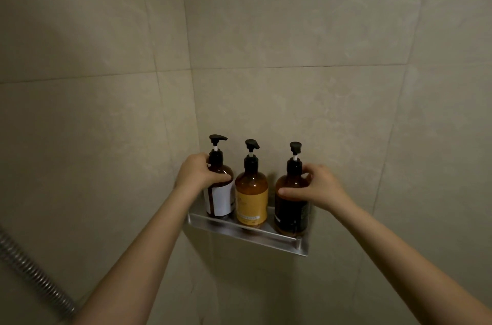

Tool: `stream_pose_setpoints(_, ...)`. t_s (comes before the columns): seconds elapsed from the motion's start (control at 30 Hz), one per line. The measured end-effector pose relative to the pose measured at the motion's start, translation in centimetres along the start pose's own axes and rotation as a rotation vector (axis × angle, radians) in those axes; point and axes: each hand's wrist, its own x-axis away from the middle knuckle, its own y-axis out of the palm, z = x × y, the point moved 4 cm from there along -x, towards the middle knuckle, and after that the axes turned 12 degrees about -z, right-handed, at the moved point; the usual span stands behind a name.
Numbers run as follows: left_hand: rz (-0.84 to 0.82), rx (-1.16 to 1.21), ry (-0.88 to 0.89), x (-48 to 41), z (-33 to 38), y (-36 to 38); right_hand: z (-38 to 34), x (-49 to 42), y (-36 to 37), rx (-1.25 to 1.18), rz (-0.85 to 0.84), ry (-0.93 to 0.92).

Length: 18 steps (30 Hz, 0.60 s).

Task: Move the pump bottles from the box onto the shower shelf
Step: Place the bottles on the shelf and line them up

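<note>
Three amber pump bottles with black pumps stand upright in a row on the metal shower shelf [247, 235] fixed in the tiled corner. My left hand [198, 174] is wrapped around the shoulder of the white-label bottle [219, 201] at the left end. The yellow-label bottle [251, 198] stands untouched in the middle. My right hand [318, 189] grips the dark-label bottle [291, 214] at the right end, thumb across its front and fingers at its neck. No box is in view.
Beige tiled walls meet in a corner just behind the shelf. A ribbed metal shower hose [32, 274] runs diagonally at the lower left. The shelf's raised front rail holds the bottles' bases.
</note>
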Motion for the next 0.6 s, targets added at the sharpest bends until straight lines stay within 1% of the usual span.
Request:
stream_pose_setpoints(0.07,-0.058,-0.036,-0.032,-0.4,0.2,-0.3,0.1,-0.2,-0.3,-0.008,-0.035,-0.001)
stream_pose_setpoints(0.13,-0.123,-0.023,-0.057,-0.8,0.5,-0.8,0.3,-0.3,-0.9,-0.008,-0.091,-0.010)
stream_pose_setpoints(0.27,-0.204,0.028,-0.046,-0.9,0.6,-1.1,0.8,-0.6,-1.6,-0.033,-0.168,-0.018)
stream_pose_setpoints(0.37,-0.151,0.055,-0.002,-0.6,0.2,-0.4,0.8,-0.5,-1.6,-0.060,-0.134,-0.020)
stream_pose_setpoints(0.47,-0.075,0.000,-0.006,-0.6,-0.3,0.0,0.5,-0.4,-1.0,-0.041,-0.061,0.024)
stream_pose_setpoints(0.53,-0.081,-0.012,0.002,-0.8,-0.4,-0.1,0.3,-0.4,-0.8,0.030,-0.032,0.047)
stream_pose_setpoints(0.6,-0.094,-0.041,0.028,-1.2,-0.4,-0.6,0.0,-0.5,-0.8,0.037,-0.025,0.037)
